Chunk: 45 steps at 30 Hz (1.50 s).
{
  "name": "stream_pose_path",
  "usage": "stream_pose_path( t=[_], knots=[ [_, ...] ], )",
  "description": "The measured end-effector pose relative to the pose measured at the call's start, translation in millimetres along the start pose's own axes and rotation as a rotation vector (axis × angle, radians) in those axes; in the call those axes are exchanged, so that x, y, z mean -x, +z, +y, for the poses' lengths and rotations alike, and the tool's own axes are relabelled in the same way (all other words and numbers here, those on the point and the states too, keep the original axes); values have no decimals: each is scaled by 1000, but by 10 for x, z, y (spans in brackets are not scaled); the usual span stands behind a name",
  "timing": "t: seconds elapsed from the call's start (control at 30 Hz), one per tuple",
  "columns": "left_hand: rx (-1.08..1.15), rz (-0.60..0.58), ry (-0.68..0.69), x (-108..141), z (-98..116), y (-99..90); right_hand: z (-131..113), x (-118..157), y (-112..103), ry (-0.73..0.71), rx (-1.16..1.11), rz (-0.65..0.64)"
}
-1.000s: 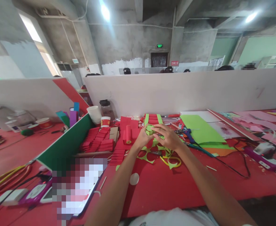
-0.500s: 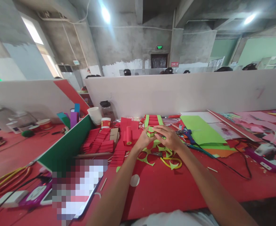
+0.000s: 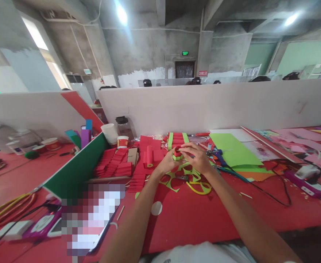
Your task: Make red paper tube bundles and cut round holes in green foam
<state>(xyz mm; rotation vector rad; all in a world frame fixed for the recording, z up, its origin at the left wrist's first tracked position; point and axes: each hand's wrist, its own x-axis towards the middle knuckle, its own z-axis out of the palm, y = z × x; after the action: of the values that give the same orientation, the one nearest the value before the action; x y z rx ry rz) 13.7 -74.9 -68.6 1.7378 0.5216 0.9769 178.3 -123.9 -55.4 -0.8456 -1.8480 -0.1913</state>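
Observation:
A small red paper tube with a lime-green band (image 3: 177,153) is held upright over the table. Around its side my left hand (image 3: 166,163) is closed. My right hand (image 3: 198,158) has its fingers bent together at the tube's top rim; whether they also pinch a small piece there, I cannot make out. Behind the hands lies a row of red paper rolls (image 3: 178,138) crossed by two lime-green strips. Lime-green paper scraps with round holes (image 3: 172,181) lie below, beside yellow-handled scissors (image 3: 201,187). A single red roll (image 3: 149,157) is to the left.
Stacks of folded red paper (image 3: 112,162) sit behind a green board (image 3: 75,168). A phone-like screen (image 3: 100,219), blurred, lies at front left. Right of the hands are a blue glue gun (image 3: 219,156), its cord, and lime-green sheets (image 3: 234,149). A white partition (image 3: 204,106) closes the back.
The tube's top showed lime green before; now a red rim and hollow show there. My right fingers have shifted slightly at the top. The camera view has moved a little.

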Motion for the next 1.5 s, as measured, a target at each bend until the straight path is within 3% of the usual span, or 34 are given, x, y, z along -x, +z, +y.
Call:
stream_pose_path(
  t=[0.1, 0.2, 0.27, 0.4, 0.5, 0.67, 0.77, 0.83, 1.1, 1.3, 1.5],
  knots=[
    [35, 28, -18, 0, 14, -21, -6, -29, -26, 60, -50, 122],
    [103, 195, -38, -22, 6, -82, 43, -50, -71, 133, -75, 214],
    [156, 319, -47, -46, 1, -133, 111, -46, -93, 179, -81, 185],
    [238, 499, -16, -82, 42, -228, 277, 21, -68, 252, -69, -158],
    [68, 558, -3, -64, 116, -289, 361, 101, -10, 289, -27, -428],
    [-641, 531, -110, 2, 205, -355, 376, 190, 25, 272, -54, -763],
    [-1045, 521, -177, 26, 219, -336, 385, 206, 8, 282, -85, -815],
    [-1194, 484, -203, 40, 217, -301, 411, 215, 0, 287, -71, -832],
    [-1339, 258, -311, 120, 124, -195, 467, 256, 44, 243, -4, -814],
    [-1381, 193, -312, 137, 59, -210, 471, 293, 150, 289, 28, -713],
    [-1403, 185, -297, 153, 100, -244, 528, 360, 237, 304, 14, -773]
  ],
)
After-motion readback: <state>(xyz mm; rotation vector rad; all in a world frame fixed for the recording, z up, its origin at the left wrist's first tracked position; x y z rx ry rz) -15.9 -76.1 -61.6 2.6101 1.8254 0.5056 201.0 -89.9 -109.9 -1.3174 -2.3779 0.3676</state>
